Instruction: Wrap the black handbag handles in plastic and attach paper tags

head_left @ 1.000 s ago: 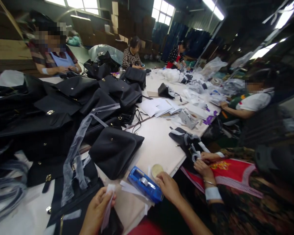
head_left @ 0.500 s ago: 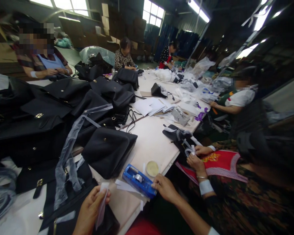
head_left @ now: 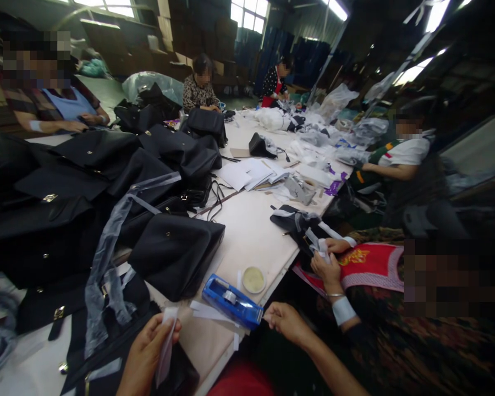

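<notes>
My left hand (head_left: 145, 346) is closed on a folded strip of thin white wrapping (head_left: 168, 346), held upright above a black bag at the table's front edge. Off the right end of a blue tape dispenser (head_left: 242, 311), my right hand (head_left: 289, 324) pinches the end of the tape (head_left: 266, 317), a small pale bit at the fingertips. White paper strips (head_left: 206, 311) lie partly under the dispenser. Just behind it sits a round tin (head_left: 253, 279) with a pale yellowish inside.
Black bags (head_left: 177, 250) with gold-coloured clasps cover the left of the table (head_left: 247, 231); clear plastic wrapping (head_left: 107, 264) lies across some. White sheets (head_left: 247, 173) lie farther back. Close on my right, a co-worker's hands (head_left: 328, 264) handle a strap. Other people sit around the table.
My right hand has drawn slightly away from the dispenser's end, fingers pinched on the tape. My left hand still holds the white strip. The camera view has shifted a little.
</notes>
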{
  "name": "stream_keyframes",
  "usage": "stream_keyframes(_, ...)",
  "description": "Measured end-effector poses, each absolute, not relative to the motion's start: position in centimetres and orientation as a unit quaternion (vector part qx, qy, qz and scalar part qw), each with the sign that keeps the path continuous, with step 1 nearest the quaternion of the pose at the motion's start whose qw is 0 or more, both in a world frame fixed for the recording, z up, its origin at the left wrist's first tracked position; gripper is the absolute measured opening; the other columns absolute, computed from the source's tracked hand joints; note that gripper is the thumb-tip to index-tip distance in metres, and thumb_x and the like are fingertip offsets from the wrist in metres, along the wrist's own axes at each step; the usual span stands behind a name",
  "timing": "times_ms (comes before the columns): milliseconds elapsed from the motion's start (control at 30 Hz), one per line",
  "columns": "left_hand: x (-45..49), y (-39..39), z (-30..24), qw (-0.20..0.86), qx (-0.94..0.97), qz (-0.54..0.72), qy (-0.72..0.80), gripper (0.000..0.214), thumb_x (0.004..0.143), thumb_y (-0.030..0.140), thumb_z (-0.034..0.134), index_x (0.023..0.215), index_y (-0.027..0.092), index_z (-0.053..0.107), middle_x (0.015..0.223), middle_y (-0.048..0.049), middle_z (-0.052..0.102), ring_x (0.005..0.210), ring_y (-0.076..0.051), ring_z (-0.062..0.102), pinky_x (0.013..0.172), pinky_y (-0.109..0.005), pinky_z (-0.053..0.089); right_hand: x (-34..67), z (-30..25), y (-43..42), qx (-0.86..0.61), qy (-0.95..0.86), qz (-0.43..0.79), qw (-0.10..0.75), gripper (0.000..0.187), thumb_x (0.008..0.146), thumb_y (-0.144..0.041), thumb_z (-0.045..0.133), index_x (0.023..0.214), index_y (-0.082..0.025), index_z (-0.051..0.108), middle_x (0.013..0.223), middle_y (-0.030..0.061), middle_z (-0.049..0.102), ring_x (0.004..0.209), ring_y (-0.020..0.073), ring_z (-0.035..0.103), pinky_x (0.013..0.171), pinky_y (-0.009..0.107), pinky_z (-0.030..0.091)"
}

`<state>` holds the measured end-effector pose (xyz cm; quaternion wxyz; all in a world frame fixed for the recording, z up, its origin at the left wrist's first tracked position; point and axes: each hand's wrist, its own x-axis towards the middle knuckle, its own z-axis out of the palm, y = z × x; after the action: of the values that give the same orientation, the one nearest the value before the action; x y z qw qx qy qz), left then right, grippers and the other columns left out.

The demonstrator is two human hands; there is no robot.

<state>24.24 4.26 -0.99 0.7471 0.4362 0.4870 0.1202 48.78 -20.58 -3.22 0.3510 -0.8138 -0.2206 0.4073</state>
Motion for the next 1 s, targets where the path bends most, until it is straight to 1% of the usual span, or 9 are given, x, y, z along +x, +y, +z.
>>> stream_keyframes(333,24.5,4.4,-1.2,0.749,0.413,0.123,0.502,0.042,0.065,0.046,0.076,0.092,0.016,0.062,0.075,-0.0004,0.069,0.062,-0.012,0.061,0.055,-0.018,0.047,49.7,-4.4,-20.4,-0.799,-0.199,0.425,0.377,0.011,0.07,-0.024,0.056,0.062,-0.017,0.058,0.055,-0.0018,0.059,0.053,0.011,0.049,0.054,0.022,0.033)
stream_keyframes(433,24.6,4.6,-0.9,0.75,0.417,0.12,0.499,0.042,0.066,0.046,0.076,0.091,0.016,0.061,0.074,0.0002,0.069,0.061,-0.012,0.06,0.054,-0.018,0.045,49.9,-5.0,-20.3,-0.785,-0.179,0.45,0.385,0.015,0.069,-0.031,0.059,0.064,-0.017,0.057,0.056,-0.0022,0.058,0.051,0.0099,0.047,0.053,0.022,0.034)
stream_keyframes(533,24.8,4.6,-0.7,0.753,0.428,0.129,0.484,0.036,0.07,0.045,0.073,0.09,0.017,0.061,0.075,0.0004,0.068,0.062,-0.011,0.059,0.057,-0.019,0.045,49.2,-5.4,-20.1,-0.764,-0.157,0.494,0.383,0.025,0.068,-0.042,0.06,0.066,-0.018,0.056,0.056,-0.0025,0.057,0.046,0.0083,0.044,0.049,0.022,0.034)
stream_keyframes(633,25.0,4.4,-0.7,0.768,0.429,0.144,0.453,0.029,0.075,0.042,0.068,0.087,0.016,0.061,0.072,0.0004,0.066,0.06,-0.01,0.057,0.057,-0.019,0.044,48.8,-5.1,-20.0,-0.744,-0.153,0.537,0.368,0.031,0.067,-0.049,0.061,0.069,-0.018,0.057,0.059,-0.0018,0.058,0.046,0.0085,0.049,0.049,0.022,0.038)
stream_keyframes(700,25.1,4.4,-1.0,0.775,0.423,0.161,0.441,0.028,0.075,0.04,0.068,0.086,0.016,0.061,0.069,0.0002,0.065,0.058,-0.009,0.056,0.057,-0.02,0.044,50.2,-4.3,-20.3,-0.747,-0.152,0.539,0.359,0.028,0.065,-0.047,0.064,0.073,-0.021,0.06,0.062,0.0,0.06,0.05,0.0117,0.055,0.051,0.025,0.043)
stream_keyframes(767,25.1,4.5,-1.2,0.775,0.415,0.179,0.441,0.028,0.074,0.04,0.069,0.085,0.015,0.061,0.068,-0.0002,0.064,0.056,-0.009,0.056,0.056,-0.02,0.043,53.3,-2.7,-20.3,-0.763,-0.157,0.517,0.355,0.026,0.062,-0.044,0.067,0.078,-0.024,0.063,0.067,0.0036,0.063,0.058,0.0181,0.06,0.052,0.031,0.048)
stream_keyframes(867,25.0,4.6,-1.5,0.776,0.407,0.195,0.44,0.028,0.074,0.04,0.069,0.084,0.015,0.06,0.067,-0.0006,0.064,0.055,-0.009,0.055,0.055,-0.021,0.042,57.6,0.3,-19.5,-0.776,-0.183,0.476,0.372,0.024,0.061,-0.041,0.069,0.083,-0.031,0.065,0.072,0.0084,0.064,0.069,0.0263,0.063,0.055,0.039,0.05)
stream_keyframes(933,25.0,4.6,-1.7,0.779,0.403,0.201,0.437,0.029,0.075,0.04,0.069,0.085,0.015,0.061,0.067,-0.0009,0.064,0.055,-0.009,0.055,0.055,-0.02,0.042,57.3,2.0,-18.2,-0.778,-0.218,0.434,0.399,0.016,0.064,-0.041,0.068,0.079,-0.036,0.065,0.069,0.0087,0.063,0.07,0.0281,0.063,0.055,0.041,0.049)
stream_keyframes(1000,25.1,4.6,-1.9,0.781,0.399,0.206,0.435,0.03,0.074,0.041,0.069,0.085,0.015,0.061,0.067,-0.0008,0.063,0.054,-0.009,0.054,0.054,-0.02,0.04,53.7,2.9,-16.4,-0.763,-0.274,0.429,0.399,0.01,0.069,-0.043,0.065,0.077,-0.037,0.066,0.065,0.0074,0.062,0.068,0.0275,0.062,0.054,0.04,0.048)
